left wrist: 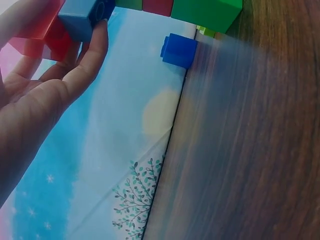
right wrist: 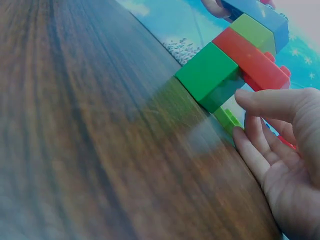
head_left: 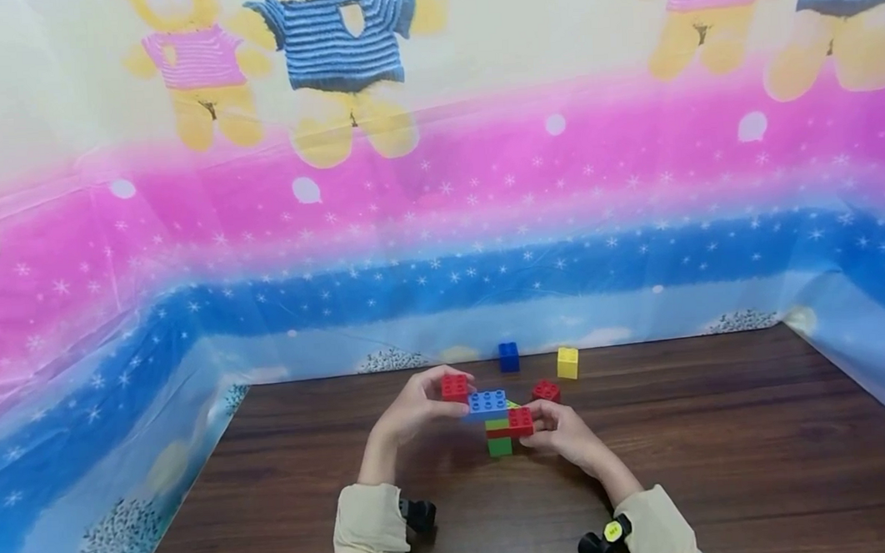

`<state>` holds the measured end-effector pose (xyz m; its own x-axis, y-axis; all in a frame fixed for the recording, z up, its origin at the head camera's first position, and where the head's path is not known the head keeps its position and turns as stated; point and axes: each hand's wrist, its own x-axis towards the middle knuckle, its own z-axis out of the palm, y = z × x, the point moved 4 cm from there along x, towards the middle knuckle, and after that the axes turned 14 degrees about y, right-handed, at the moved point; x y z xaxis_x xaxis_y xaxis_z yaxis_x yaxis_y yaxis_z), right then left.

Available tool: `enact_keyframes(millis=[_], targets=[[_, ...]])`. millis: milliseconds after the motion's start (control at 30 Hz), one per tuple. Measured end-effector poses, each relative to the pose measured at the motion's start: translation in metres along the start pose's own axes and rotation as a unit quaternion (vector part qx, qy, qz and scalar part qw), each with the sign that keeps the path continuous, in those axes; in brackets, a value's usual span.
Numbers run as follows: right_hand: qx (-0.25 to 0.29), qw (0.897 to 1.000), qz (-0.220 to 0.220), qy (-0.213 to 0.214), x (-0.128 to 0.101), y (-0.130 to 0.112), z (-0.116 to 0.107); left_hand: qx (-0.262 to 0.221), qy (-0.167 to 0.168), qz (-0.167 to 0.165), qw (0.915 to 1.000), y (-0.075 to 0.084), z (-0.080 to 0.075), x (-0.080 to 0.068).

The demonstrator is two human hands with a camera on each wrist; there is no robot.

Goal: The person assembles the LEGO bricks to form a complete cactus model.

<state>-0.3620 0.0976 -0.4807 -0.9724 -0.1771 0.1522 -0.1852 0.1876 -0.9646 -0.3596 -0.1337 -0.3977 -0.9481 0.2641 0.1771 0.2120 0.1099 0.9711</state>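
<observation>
Mid-table, a brick stack [head_left: 499,428], green at the base; left hand [head_left: 412,412] curled round the blue brick [head_left: 487,403] on top, a red brick [head_left: 454,386] in the same grip; right hand [head_left: 563,429] pinching the red layer [head_left: 520,421]; risky — uneven pressing could tip or split the stack, scattering pieces toward the loose bricks [head_left: 537,367] at the far edge.

The bricks under my hands are hard, smooth plastic with a slight sheen: the blue brick [head_left: 487,403] my left hand [head_left: 412,412] grips, the red brick [head_left: 520,421] my right hand [head_left: 563,429] holds, and the green brick [head_left: 500,446] at the bottom. The table [head_left: 723,462] looks like dark wood-grain, smooth and faintly glossy. The printed sheet [head_left: 440,226] at the far side is thin, shiny plastic film. My sleeves [head_left: 366,531] are matt beige cloth.
</observation>
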Motion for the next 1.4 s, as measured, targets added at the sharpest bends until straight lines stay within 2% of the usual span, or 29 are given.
enact_keyframes(millis=[167,500,600,733,833,1000,1133,1400], targets=[[0.005,1.000,0.009,0.027,0.001,0.001,-0.002,0.009,0.009,0.003,0.9999,0.000,-0.004,0.000],[-0.043,0.996,0.018,0.080,0.003,0.002,0.003,0.008,0.017,-0.014,0.9997,-0.004,-0.007,0.000],[-0.061,0.992,-0.002,0.115,0.005,0.002,0.006,-0.003,0.013,-0.011,0.9999,-0.005,-0.007,0.001],[-0.096,0.981,-0.042,0.162,0.008,0.001,0.011,-0.020,0.003,-0.010,0.9997,-0.004,-0.006,0.001],[-0.113,0.975,-0.063,0.182,0.009,-0.001,0.013,-0.031,0.000,-0.015,0.9994,-0.004,-0.005,0.002],[-0.142,0.968,-0.088,0.188,0.012,-0.003,0.018,-0.043,0.004,-0.022,0.9988,-0.004,-0.006,0.002],[-0.162,0.966,-0.091,0.181,0.013,-0.002,0.022,-0.040,0.008,-0.025,0.9989,-0.006,-0.007,0.002],[-0.185,0.965,-0.068,0.173,0.014,-0.001,0.022,-0.042,-0.001,-0.024,0.9988,-0.009,-0.004,0.002]])
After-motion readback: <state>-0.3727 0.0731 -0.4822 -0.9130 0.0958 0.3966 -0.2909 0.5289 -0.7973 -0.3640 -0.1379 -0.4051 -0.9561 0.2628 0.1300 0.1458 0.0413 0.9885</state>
